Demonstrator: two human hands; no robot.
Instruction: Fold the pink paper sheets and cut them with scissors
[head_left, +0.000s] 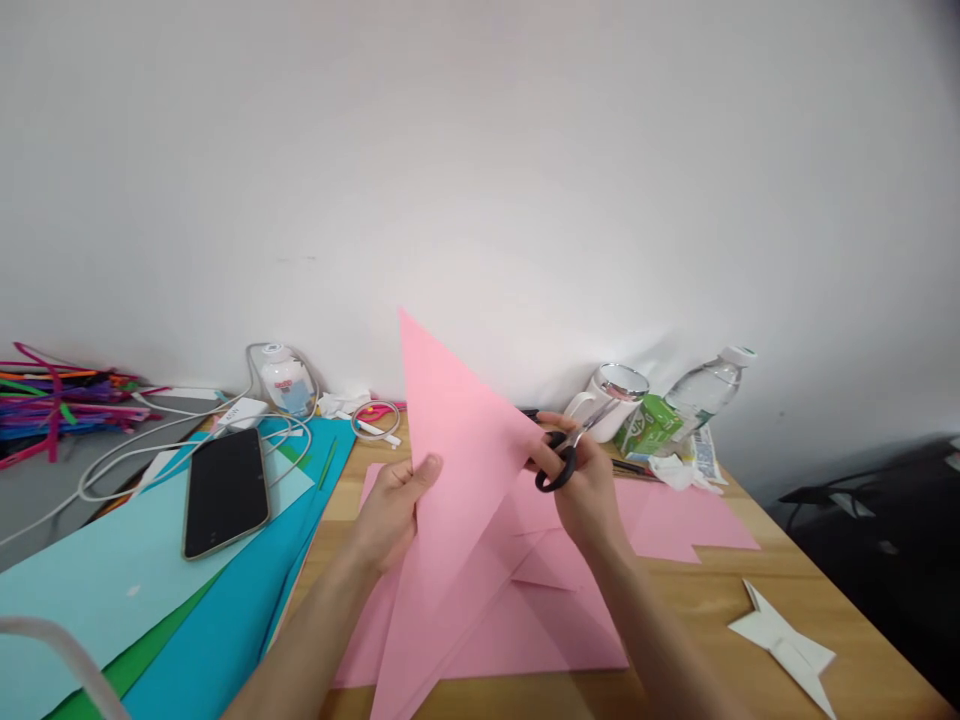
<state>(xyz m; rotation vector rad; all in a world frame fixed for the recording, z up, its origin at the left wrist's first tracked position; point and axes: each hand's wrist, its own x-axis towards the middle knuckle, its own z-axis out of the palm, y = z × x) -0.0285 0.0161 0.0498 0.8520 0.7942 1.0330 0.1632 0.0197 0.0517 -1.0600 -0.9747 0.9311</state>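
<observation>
My left hand (394, 505) grips the left edge of a large pink paper sheet (450, 470), folded into a tall triangle and held upright above the table. My right hand (581, 480) has its fingers through the black handles of a pair of scissors (574, 450), whose blades point up and to the right, at the sheet's right edge. More pink paper (525, 620) lies flat on the wooden table (712, 600) beneath both hands.
Blue and green paper sheets (150, 590) lie at left under a black phone (225, 490) and white cables. Coloured pipe cleaners (52, 400) sit far left. A white mug (611, 400), green carton, water bottle (705, 390) stand at back right. A white folded paper star (787, 645) lies at right.
</observation>
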